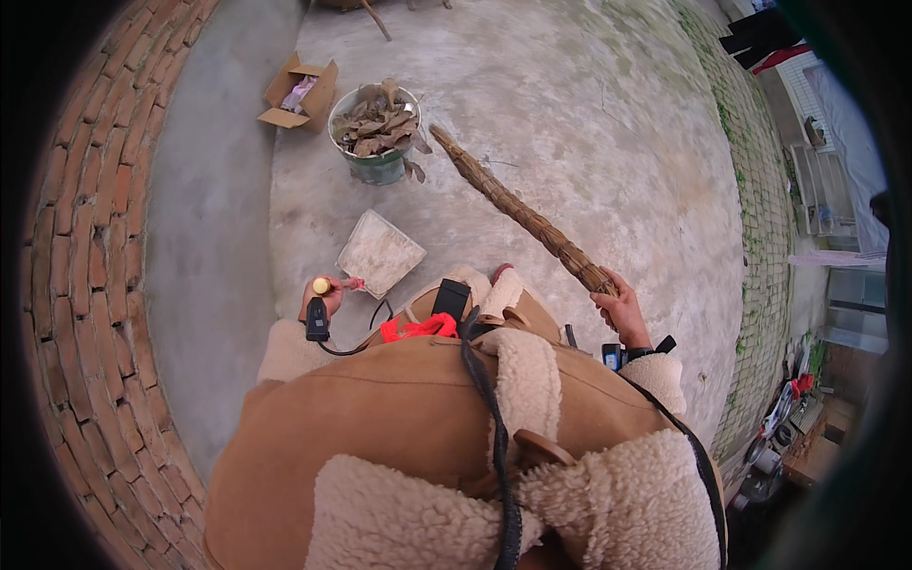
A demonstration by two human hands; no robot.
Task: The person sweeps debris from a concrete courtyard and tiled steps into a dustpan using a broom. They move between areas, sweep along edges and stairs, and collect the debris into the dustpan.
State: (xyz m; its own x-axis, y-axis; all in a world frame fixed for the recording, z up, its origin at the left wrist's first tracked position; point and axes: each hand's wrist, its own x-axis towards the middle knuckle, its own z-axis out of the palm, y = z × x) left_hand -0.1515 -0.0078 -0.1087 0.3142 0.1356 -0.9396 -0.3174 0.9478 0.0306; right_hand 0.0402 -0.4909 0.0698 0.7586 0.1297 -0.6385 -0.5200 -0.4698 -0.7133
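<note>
My left hand point(326, 300) is closed round the handle of a dustpan point(382, 253). The handle has a yellow end and a red part near the pan; the pan's pale, dirty face shows ahead of my feet. In my right hand point(622, 309) is a long brown straw broom point(521, 211), gripped at its near end. It slants away to the far left, its tip close to a bucket point(377, 171) heaped with dry leaves point(375, 126). A few leaves hang over the bucket's right side.
An opened cardboard box point(302, 93) with something pinkish inside stands left of the bucket. A brick wall point(95, 237) runs along the left. Mossy paving point(760, 256) and assorted household items line the right side of the concrete floor point(608, 123).
</note>
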